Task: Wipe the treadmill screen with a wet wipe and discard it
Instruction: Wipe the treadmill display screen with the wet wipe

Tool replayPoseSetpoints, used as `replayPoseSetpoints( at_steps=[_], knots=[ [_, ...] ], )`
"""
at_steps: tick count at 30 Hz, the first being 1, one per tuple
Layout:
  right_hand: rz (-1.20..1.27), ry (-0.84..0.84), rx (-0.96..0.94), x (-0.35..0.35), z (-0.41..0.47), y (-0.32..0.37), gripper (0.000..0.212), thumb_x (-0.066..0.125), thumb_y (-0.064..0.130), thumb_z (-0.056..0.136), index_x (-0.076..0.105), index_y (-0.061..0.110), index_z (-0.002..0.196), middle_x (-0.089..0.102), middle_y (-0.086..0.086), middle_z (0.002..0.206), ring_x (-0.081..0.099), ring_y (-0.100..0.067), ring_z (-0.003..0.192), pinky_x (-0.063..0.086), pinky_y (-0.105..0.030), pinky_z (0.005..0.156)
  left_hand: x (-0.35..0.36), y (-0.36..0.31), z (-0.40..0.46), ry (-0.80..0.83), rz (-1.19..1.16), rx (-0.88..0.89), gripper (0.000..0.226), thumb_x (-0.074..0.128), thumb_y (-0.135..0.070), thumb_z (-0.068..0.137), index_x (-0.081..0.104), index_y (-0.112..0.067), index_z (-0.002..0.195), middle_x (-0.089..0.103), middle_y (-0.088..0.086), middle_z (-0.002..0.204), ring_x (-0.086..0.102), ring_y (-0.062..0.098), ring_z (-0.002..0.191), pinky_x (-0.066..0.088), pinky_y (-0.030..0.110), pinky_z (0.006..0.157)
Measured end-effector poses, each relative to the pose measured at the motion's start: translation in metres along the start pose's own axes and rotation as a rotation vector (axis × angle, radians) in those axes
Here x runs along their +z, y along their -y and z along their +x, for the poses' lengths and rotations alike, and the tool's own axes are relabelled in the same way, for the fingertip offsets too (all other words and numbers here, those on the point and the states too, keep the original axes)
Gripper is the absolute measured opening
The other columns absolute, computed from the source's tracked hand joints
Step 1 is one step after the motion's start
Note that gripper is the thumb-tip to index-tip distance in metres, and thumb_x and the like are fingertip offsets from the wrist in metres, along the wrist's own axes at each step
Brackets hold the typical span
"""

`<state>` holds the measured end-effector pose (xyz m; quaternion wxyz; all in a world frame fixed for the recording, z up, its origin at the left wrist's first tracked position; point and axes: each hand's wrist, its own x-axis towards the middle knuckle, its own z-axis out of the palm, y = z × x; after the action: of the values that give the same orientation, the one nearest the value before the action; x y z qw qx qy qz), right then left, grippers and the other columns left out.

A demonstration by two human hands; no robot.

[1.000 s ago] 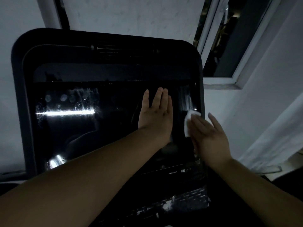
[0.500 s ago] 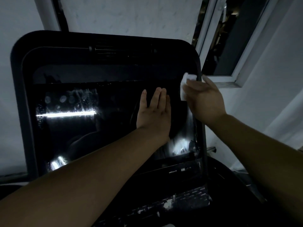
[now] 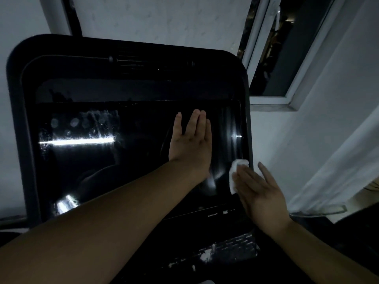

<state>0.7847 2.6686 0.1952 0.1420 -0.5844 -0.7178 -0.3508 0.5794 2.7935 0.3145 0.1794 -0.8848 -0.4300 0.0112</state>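
Observation:
The treadmill screen [image 3: 123,165] is a large glossy black panel in a dark rounded frame, filling the left and middle of the view. My left hand [image 3: 190,140] lies flat on the glass right of centre, fingers together and pointing up. My right hand [image 3: 260,191] presses a crumpled white wet wipe [image 3: 235,173] against the screen's lower right edge; the fingers cover part of the wipe. Wet streaks shine on the glass just above and left of the wipe.
A window [image 3: 272,58] with a white frame stands behind the screen's top right corner. A pale curtain [image 3: 338,171] hangs at the right. Below the screen runs the dark console [image 3: 221,253] with light specks. White wall lies behind.
My right hand with the wipe went from the lower right edge up to the top right corner, then came back down the right edge. My left hand stayed flat in place.

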Motion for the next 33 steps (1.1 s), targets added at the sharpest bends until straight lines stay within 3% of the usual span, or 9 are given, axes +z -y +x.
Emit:
replayPoseSetpoints(
  at_steps=[6,12,18,22,25,30,33],
  knots=[
    [-0.069,-0.032,0.031,-0.01,0.098,-0.039,0.047,0.05,0.015,0.09,0.062,0.001,0.133,0.059,-0.02,0.143,0.062,-0.031,0.127,0.03,-0.053,0.121,0.0,0.0,0.0,-0.008,-0.009,0.005,0.136,0.065,-0.074,0.082,-0.021,-0.001,0.158,-0.028,0.021,0.167,-0.029,0.036,0.154,-0.011,0.066,0.121],
    [-0.088,-0.069,0.075,-0.018,0.163,-0.056,0.039,0.051,0.012,0.088,0.064,0.005,0.124,0.067,-0.014,0.129,0.068,-0.031,0.107,0.03,-0.047,0.12,0.0,0.001,0.0,-0.021,-0.01,0.0,0.133,0.064,-0.073,0.084,-0.019,-0.002,0.159,-0.028,0.02,0.168,-0.029,0.035,0.155,-0.011,0.065,0.122],
    [-0.058,-0.052,0.104,-0.015,0.113,-0.028,0.048,0.052,0.009,0.087,0.059,0.002,0.134,0.067,-0.013,0.126,0.067,-0.027,0.11,0.03,-0.044,0.122,0.003,0.002,0.0,-0.031,0.0,0.006,0.137,0.064,-0.077,0.08,-0.02,-0.003,0.159,-0.027,0.019,0.168,-0.027,0.033,0.155,-0.009,0.066,0.122],
    [0.019,-0.052,0.027,-0.004,0.034,-0.014,0.04,0.061,0.01,0.09,0.066,0.0,0.128,0.064,-0.02,0.135,0.064,-0.033,0.122,0.029,-0.048,0.123,0.003,0.002,0.001,-0.027,0.01,0.004,0.143,0.067,-0.079,0.077,-0.022,-0.002,0.159,-0.027,0.02,0.168,-0.027,0.034,0.155,-0.01,0.066,0.121],
    [0.057,-0.035,0.007,0.002,-0.01,0.0,0.037,0.065,0.01,0.091,0.069,-0.002,0.126,0.063,-0.022,0.137,0.062,-0.035,0.126,0.036,-0.053,0.118,0.003,0.003,0.0,-0.036,0.008,0.01,0.141,0.066,-0.079,0.078,-0.022,-0.002,0.158,-0.027,0.021,0.168,-0.027,0.034,0.155,-0.011,0.067,0.121],
    [0.097,-0.055,0.065,0.005,-0.017,0.013,0.033,0.053,0.015,0.099,0.071,-0.003,0.121,0.065,-0.022,0.135,0.061,-0.035,0.128,0.039,-0.056,0.115,0.003,0.003,0.0,-0.041,0.016,0.008,0.141,0.065,-0.079,0.078,-0.022,-0.002,0.158,-0.027,0.021,0.168,-0.027,0.035,0.155,-0.011,0.067,0.121],
    [0.126,-0.079,0.086,0.006,-0.007,0.033,0.033,0.056,0.015,0.096,0.071,-0.002,0.121,0.066,-0.021,0.133,0.061,-0.035,0.129,0.039,-0.056,0.115,0.001,0.001,0.001,-0.031,0.013,0.009,0.141,0.065,-0.079,0.079,-0.023,-0.002,0.157,-0.029,0.021,0.167,-0.028,0.035,0.155,-0.011,0.066,0.121]
  ],
)
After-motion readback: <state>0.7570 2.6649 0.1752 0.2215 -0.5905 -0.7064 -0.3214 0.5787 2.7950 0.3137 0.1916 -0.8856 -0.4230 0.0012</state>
